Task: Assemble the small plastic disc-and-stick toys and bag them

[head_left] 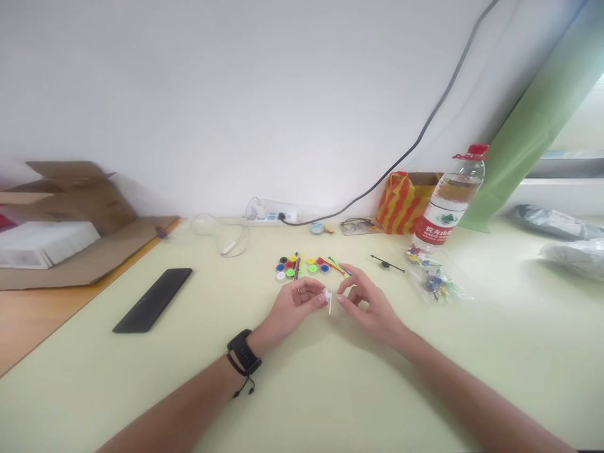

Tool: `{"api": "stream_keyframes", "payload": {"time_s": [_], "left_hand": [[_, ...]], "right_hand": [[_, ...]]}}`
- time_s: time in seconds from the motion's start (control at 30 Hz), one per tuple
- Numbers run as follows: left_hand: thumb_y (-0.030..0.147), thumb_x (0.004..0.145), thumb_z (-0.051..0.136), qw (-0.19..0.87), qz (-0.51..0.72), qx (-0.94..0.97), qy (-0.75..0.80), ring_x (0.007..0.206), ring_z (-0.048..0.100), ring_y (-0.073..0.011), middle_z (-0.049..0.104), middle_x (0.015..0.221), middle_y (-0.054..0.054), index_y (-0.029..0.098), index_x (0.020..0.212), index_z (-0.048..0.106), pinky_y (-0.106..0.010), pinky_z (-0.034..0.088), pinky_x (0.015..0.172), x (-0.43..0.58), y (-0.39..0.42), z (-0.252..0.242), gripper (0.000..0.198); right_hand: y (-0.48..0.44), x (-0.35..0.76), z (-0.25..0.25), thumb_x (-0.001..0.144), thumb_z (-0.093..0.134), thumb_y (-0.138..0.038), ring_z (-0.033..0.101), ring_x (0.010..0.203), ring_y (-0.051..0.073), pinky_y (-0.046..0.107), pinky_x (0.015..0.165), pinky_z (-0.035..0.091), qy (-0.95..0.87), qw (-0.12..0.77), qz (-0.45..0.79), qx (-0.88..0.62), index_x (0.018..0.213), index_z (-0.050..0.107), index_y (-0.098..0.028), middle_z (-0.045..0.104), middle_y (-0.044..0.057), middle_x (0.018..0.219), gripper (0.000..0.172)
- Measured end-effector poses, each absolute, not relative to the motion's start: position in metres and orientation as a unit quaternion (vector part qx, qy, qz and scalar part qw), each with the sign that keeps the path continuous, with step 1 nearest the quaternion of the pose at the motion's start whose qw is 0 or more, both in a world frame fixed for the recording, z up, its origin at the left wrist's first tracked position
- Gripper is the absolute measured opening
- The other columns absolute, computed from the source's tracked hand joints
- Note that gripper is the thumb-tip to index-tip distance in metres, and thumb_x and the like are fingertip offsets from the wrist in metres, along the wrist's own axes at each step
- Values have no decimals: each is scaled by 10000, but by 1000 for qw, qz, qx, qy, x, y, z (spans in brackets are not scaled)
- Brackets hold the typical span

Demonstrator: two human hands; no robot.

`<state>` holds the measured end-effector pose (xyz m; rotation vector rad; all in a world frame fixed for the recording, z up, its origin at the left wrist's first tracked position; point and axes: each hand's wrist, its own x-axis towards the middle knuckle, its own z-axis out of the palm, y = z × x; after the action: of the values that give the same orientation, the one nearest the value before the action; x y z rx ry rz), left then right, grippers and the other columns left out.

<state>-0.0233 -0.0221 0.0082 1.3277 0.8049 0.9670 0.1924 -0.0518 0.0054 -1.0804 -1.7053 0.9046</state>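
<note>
My left hand [295,307] pinches a small white plastic piece with a thin stick [329,303], held upright just over the table. Close on its right is my right hand [370,307], its thumb and fingers apart and nothing visible in them. Beyond my hands lie several small round coloured discs [312,268] in two groups. Thin coloured sticks [333,265] lie beside them, partly hidden behind my right fingers. Further right, a black stick with pointed ends rests across a dark disc [385,265].
A clear bag of small coloured parts [438,286] lies at the right, near a large water bottle [446,207] and a striped bag [401,201]. Left are a black flat case [153,301] and an open cardboard box [89,264]. A power strip [268,216] sits against the wall.
</note>
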Motion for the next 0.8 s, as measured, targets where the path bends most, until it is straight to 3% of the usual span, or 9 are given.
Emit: {"api": "stream_keyframes", "payload": {"time_s": [0.07,0.1,0.13,0.17,0.2,0.27,0.47,0.67,0.8], "left_hand": [[381,789,843,611,422,572,349,916,708,-205,725,972,-82,156,1007,711,-357,601,875,-23,-23,9,340],[377,783,848,611,423,570,350,917,707,-204,723,966,-80,154,1002,711,-357,602,879,-23,-23,9,341],[374,779,852,611,424,568,351,918,705,-202,722,959,-77,154,996,710,-357,603,881,-22,-23,9,340],[372,775,855,611,426,566,354,917,703,-200,720,952,-72,155,990,709,-357,605,881,-22,-23,9,339],[372,772,857,611,427,563,357,914,701,-198,718,947,-68,156,984,708,-357,608,879,-22,-23,9,337],[373,771,858,612,427,559,361,909,701,-193,718,946,-62,159,979,704,-355,611,874,-22,-22,9,336],[383,793,838,607,420,575,353,929,711,-200,731,963,-67,171,1007,708,-350,600,891,-24,-21,7,328],[390,799,834,606,416,583,346,916,726,-213,740,980,-84,167,1009,712,-354,600,873,-24,-22,8,330],[373,800,837,608,413,583,345,918,727,-208,739,985,-83,164,1007,713,-346,597,881,-23,-22,9,319]], "right_hand": [[-52,193,5,952,601,-443,558,628,123,275,582,482,-677,468,361,-438,1485,390,-292,633,32,1048,593],[-51,193,6,967,571,-469,551,626,126,282,595,483,-677,465,369,-436,1376,514,-262,636,30,997,462],[-51,194,6,993,517,-495,537,612,130,290,606,478,-682,447,388,-430,1156,643,-223,631,25,892,341],[-50,195,7,1018,451,-518,511,585,132,296,606,465,-690,420,412,-422,870,668,-197,597,19,755,416],[-49,195,9,1036,390,-536,476,556,132,300,600,447,-696,393,436,-413,643,579,-192,530,11,630,555],[-48,197,12,1042,345,-563,413,526,128,299,579,406,-697,369,462,-406,498,400,-200,411,-4,518,657],[-50,193,22,921,602,-604,486,599,137,268,562,439,-656,419,462,-426,784,599,-205,580,8,687,422],[-53,190,25,929,607,-578,555,632,136,286,613,523,-636,434,488,-412,888,632,-210,670,36,831,372],[-51,190,21,926,626,-550,566,637,133,278,607,529,-636,425,496,-411,910,633,-208,649,26,828,343]]}}
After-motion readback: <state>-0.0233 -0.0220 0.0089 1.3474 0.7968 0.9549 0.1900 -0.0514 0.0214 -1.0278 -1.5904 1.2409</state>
